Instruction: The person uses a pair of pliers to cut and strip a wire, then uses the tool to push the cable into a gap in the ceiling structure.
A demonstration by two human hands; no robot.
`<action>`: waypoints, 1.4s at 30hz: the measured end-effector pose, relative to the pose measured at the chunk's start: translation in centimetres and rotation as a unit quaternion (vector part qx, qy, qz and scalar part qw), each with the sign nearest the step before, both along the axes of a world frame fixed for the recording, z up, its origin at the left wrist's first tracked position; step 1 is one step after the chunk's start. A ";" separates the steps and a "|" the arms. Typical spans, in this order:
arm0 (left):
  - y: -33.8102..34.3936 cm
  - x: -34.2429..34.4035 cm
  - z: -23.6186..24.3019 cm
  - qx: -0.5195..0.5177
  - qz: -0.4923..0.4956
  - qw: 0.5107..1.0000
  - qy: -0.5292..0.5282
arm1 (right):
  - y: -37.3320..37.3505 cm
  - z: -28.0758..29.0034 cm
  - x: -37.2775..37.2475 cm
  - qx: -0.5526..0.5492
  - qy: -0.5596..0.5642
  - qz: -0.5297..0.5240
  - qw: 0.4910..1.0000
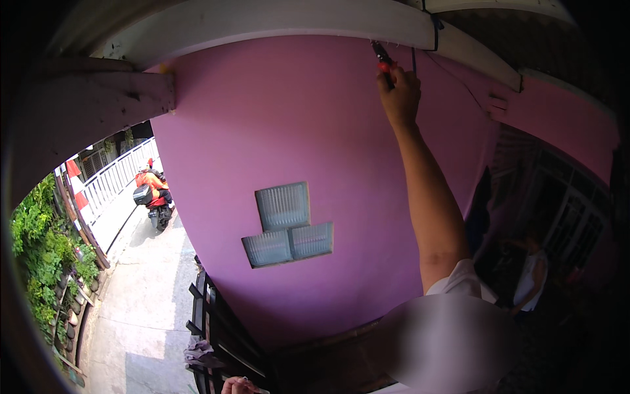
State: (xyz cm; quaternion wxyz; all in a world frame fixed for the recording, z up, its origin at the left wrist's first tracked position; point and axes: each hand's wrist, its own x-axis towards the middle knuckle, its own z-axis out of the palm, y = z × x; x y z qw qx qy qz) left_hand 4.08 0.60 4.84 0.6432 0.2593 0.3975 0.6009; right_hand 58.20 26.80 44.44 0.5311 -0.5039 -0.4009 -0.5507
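My right hand [400, 98] is raised high, its arm stretched up in front of the pink wall. It is closed around a dark hand tool with red on its grips [383, 64], which looks like pliers. The tool's tip reaches the lower edge of the pale beam [282, 25], beside several small nail-like or wire-like bits along that edge. At the bottom edge shows only part of my left hand [237, 385], its fingers closed on something small and pale that I cannot make out. A blurred patch covers the area below my right sleeve.
The pink wall [354, 151] holds three glass blocks [282, 205]. A dark cord [436, 33] loops the beam. At lower left stands a dark rack [209, 328] with a greyish cloth [200, 352]. Beyond are a motorbike rider [154, 190] on a path and another person [530, 279] at right.
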 end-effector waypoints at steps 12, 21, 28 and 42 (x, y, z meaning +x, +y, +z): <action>-0.1 0.6 1.0 0.010 -0.010 1.000 0.008 | -0.6 0.6 -0.7 -0.020 -0.008 0.071 0.997; -0.3 0.4 0.7 0.004 -0.016 1.000 0.006 | -1.0 0.5 -1.1 -0.021 0.005 0.072 0.997; -0.4 0.4 0.8 -0.001 -0.004 1.000 0.018 | -1.1 0.7 -1.0 -0.016 -0.007 0.077 0.997; -0.2 1.0 0.0 0.018 -0.025 0.999 0.025 | -1.2 1.5 -4.4 -0.082 0.326 0.705 0.625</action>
